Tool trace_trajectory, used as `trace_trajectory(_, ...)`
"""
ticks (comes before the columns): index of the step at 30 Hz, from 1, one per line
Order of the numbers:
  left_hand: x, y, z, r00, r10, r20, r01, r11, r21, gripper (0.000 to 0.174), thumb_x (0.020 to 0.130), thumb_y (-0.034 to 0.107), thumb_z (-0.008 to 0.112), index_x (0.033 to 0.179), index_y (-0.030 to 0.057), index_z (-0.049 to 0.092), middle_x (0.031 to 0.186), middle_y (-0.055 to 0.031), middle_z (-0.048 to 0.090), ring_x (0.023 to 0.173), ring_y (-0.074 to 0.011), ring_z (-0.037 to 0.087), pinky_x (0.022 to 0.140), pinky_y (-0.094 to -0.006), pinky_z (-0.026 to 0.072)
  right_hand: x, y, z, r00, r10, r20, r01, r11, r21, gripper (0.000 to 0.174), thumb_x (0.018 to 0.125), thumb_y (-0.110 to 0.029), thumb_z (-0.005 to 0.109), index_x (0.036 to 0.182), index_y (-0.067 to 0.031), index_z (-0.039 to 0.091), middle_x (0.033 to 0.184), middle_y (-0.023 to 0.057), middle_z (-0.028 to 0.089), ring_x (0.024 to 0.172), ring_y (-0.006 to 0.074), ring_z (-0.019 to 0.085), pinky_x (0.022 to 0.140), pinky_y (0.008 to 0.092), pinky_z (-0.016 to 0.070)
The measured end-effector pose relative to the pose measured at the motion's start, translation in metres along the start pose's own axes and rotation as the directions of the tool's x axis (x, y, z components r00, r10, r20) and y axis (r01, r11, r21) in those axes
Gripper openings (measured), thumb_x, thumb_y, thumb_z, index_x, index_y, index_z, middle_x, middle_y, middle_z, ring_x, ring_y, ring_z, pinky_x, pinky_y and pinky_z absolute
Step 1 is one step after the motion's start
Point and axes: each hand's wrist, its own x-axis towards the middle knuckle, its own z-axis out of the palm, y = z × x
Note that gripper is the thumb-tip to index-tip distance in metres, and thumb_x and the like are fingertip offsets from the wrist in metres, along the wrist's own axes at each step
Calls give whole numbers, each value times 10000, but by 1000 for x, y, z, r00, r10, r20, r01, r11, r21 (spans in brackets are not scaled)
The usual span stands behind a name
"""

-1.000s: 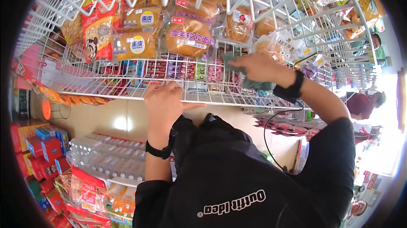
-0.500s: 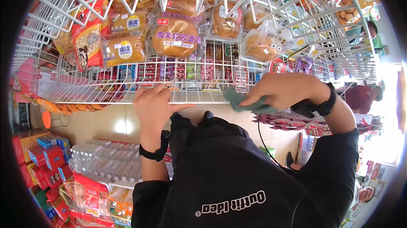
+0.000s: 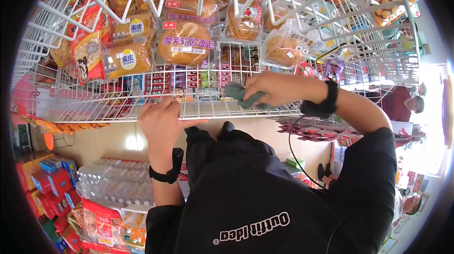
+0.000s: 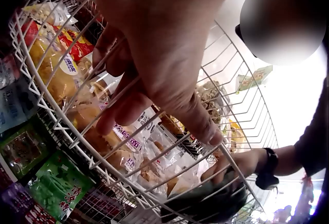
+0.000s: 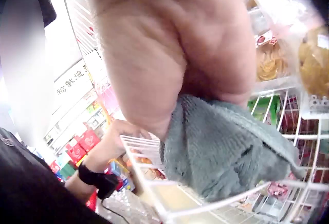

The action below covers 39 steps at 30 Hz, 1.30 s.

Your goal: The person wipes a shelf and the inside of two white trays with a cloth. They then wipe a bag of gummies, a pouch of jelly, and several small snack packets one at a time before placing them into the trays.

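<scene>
My right hand [image 3: 279, 87] grips a grey-green cloth [image 3: 233, 90] over the front strip of a white wire rack [image 3: 215, 110]. In the right wrist view the ribbed cloth [image 5: 221, 149] hangs from under the palm and lies against the wires. Further left, my left hand [image 3: 161, 124] holds the rack's front rim. Its fingers bend over the wire, and the thumb points right along the rim. Bagged round bread [image 3: 183, 43], bagged rolls [image 3: 126, 60] and a red nut bag [image 3: 88, 55] lie in the rack just behind the hands.
Small colourful packets [image 3: 194, 78] show through the wires below. Bottled drinks [image 3: 113, 178] and red boxes [image 3: 51, 189] stand behind me on the left. A black cable [image 3: 295, 155] hangs from the right wrist. Other people [image 3: 402, 105] are on the right.
My right hand has drawn the cloth back from beside the bread to the front rim, then moved it left over the front wires. The left hand keeps its hold on the rim.
</scene>
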Motion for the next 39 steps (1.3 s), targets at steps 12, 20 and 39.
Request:
trace_trajectory(12, -1, 1, 1, 1000, -7, 1, 7, 1000, 21, 586, 489, 639, 722, 554, 81, 556, 694, 21, 596, 530, -203, 529, 588, -329, 384, 4, 3, 14, 991, -56, -124, 55, 998, -10, 349, 677, 78, 587, 1009, 3, 663, 926, 196, 625, 897, 379, 604, 797, 437, 477)
trace_trajectory(20, 8, 18, -22, 997, 57, -59, -65, 988, -140, 688, 611, 662, 712, 965, 75, 658, 1040, -58, 621, 949, -301, 547, 838, -437, 409, -105, -92, 6, 995, -63, -81, 63, 998, -8, 504, 647, 94, 536, 1121, -37, 650, 1033, 171, 623, 916, 350, 606, 789, 414, 497)
trace_trajectory(39, 48, 241, 42, 502, 856, 126, -187, 250, -950, 175, 830, 92, 683, 987, 19, 657, 837, -124, 628, 760, -287, 611, 686, -341, 479, -177, -123, 221, -225, 686, -692, -218, 657, 722, 374, 747, 74, 599, 1102, -41, 614, 1089, 164, 641, 970, 356, 625, 819, 386, 510)
